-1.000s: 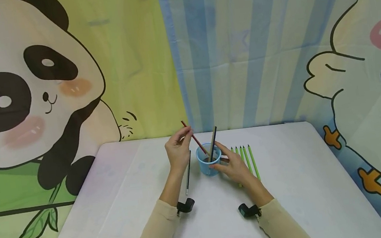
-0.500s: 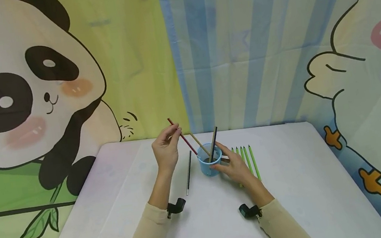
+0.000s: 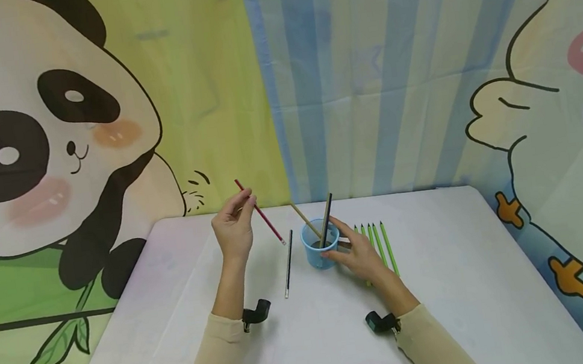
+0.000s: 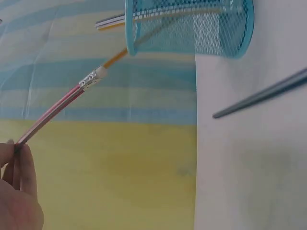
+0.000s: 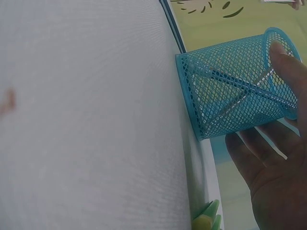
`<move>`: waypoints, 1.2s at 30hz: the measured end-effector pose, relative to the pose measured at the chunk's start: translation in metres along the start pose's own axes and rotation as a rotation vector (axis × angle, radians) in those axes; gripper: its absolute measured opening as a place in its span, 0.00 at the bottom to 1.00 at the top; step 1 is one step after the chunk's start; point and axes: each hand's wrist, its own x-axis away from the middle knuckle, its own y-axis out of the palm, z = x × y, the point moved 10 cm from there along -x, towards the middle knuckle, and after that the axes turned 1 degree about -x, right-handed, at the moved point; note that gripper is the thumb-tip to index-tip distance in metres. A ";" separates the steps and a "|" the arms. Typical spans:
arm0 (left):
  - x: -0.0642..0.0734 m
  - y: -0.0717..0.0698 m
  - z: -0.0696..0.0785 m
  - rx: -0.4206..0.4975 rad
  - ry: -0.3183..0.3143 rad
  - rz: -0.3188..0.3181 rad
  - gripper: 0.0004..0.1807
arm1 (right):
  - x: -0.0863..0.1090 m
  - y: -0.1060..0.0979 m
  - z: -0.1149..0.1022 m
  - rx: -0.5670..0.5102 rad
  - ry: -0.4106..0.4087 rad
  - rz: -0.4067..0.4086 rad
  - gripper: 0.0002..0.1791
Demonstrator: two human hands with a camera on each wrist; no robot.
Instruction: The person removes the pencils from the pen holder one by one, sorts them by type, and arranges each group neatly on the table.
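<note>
My left hand (image 3: pixel 234 228) pinches a red pencil (image 3: pixel 269 222) near its upper end, in the air left of a light-blue mesh pencil cup (image 3: pixel 321 258). The pencil slants down to the right, its white eraser (image 4: pixel 100 72) at the lower end. My right hand (image 3: pixel 362 258) grips the upright cup from the right, with the thumb (image 5: pixel 283 57) at the rim and fingers along the other side. A gold-coloured pencil (image 3: pixel 304 218) leans left inside the cup. A dark pencil (image 3: pixel 328 211) stands in it, close beside something paler.
A black pencil (image 3: pixel 289 264) lies on the white table (image 3: pixel 177 317) between my left hand and the cup. Several green pencils (image 3: pixel 389 249) lie in a row right of the cup, partly behind my right hand. A printed curtain (image 3: pixel 344 78) hangs behind the table.
My left hand has moved left, drawing the red pencil up out of the cup and away from it. My right hand has stayed on the cup.
</note>
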 end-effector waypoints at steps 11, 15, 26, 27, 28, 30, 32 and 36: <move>0.002 -0.001 -0.034 -0.325 -0.179 -0.272 0.10 | 0.000 -0.002 0.000 0.014 0.012 -0.002 0.50; 0.009 0.002 -0.045 -0.406 -0.229 -0.363 0.10 | 0.000 -0.002 0.000 0.010 0.019 -0.002 0.50; 0.028 0.008 -0.076 -0.449 -0.358 -0.536 0.10 | -0.001 -0.001 0.002 0.022 0.019 -0.002 0.50; 0.030 0.008 -0.079 -0.454 -0.373 -0.547 0.10 | -0.001 -0.001 0.001 0.020 0.016 -0.003 0.50; 0.032 0.008 -0.082 -0.461 -0.384 -0.559 0.10 | -0.001 -0.001 0.001 0.018 0.013 -0.002 0.50; 0.036 0.009 -0.088 -0.481 -0.400 -0.580 0.10 | -0.001 -0.001 0.000 0.013 0.008 -0.001 0.50; 0.039 0.010 -0.095 -0.506 -0.408 -0.599 0.10 | -0.001 -0.001 -0.001 0.007 0.006 0.001 0.50; 0.045 0.010 -0.106 -0.559 -0.423 -0.623 0.10 | 0.000 0.000 0.000 0.005 0.017 -0.005 0.50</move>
